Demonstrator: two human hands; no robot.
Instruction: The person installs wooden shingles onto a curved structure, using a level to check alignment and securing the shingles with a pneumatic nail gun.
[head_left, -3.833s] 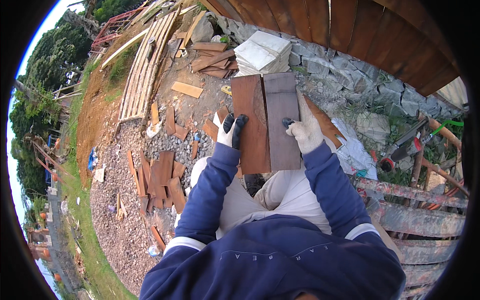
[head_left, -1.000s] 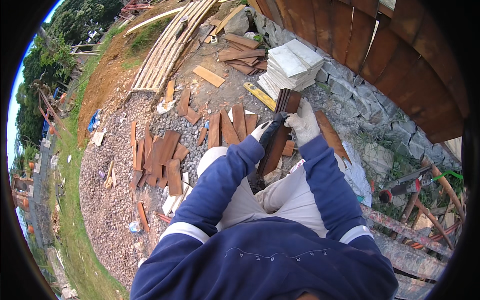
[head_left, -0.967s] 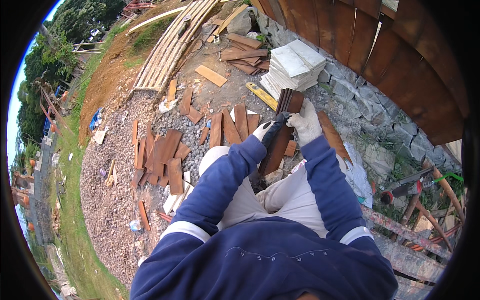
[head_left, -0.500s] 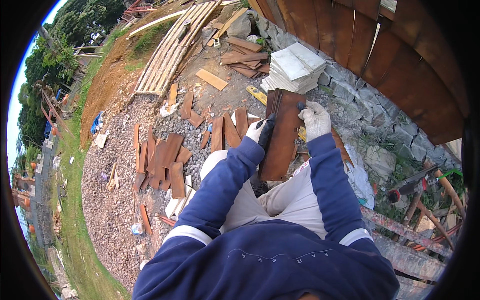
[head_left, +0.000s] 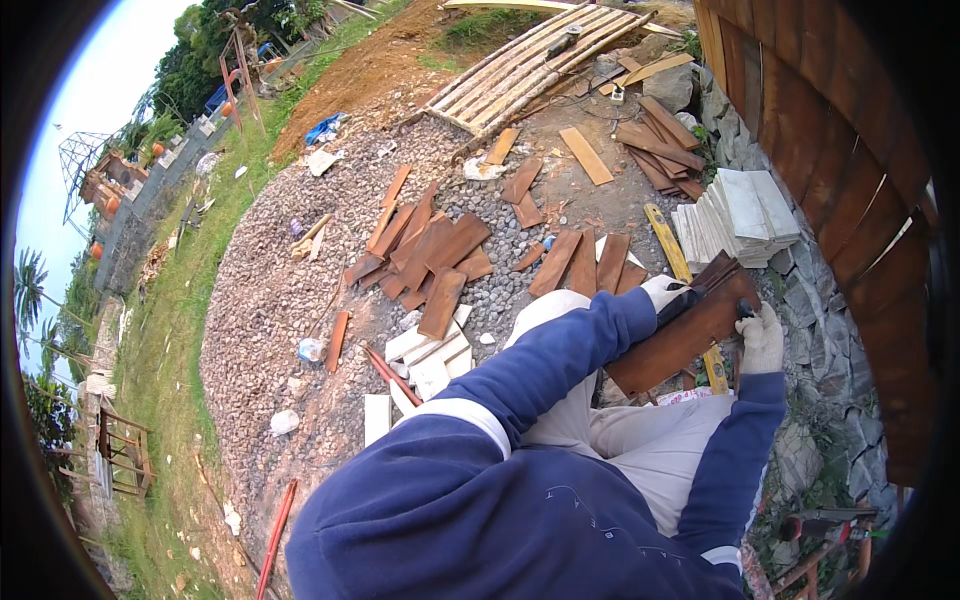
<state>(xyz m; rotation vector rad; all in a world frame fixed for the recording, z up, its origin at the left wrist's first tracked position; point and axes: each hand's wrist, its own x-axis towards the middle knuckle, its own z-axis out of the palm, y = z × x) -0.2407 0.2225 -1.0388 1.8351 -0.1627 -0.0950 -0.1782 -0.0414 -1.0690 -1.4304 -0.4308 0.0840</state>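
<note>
A small stack of thin brown boards (head_left: 680,338) is held up over my lap, slanting to the upper right. My left hand (head_left: 666,293), in a pale glove with black on it, is closed on the stack's left side. On the right side, my gloved right hand (head_left: 763,340) grips the edge, with a dark patch at its fingertips. The boards hide parts of the fingers. Beneath and behind them lies a yellow spirit level (head_left: 668,243), partly covered.
Loose brown boards (head_left: 430,250) lie on the gravel to the left. White tiles (head_left: 745,215) are stacked beside the stone wall (head_left: 815,310) at right. Beyond are a slatted wooden rack (head_left: 540,65) and another board pile (head_left: 660,145). Red rods (head_left: 277,540) lie at lower left.
My view has swung leftward, so hands and boards appear farther right. The boards are tilted more to the right than before. Both hands keep hold of them.
</note>
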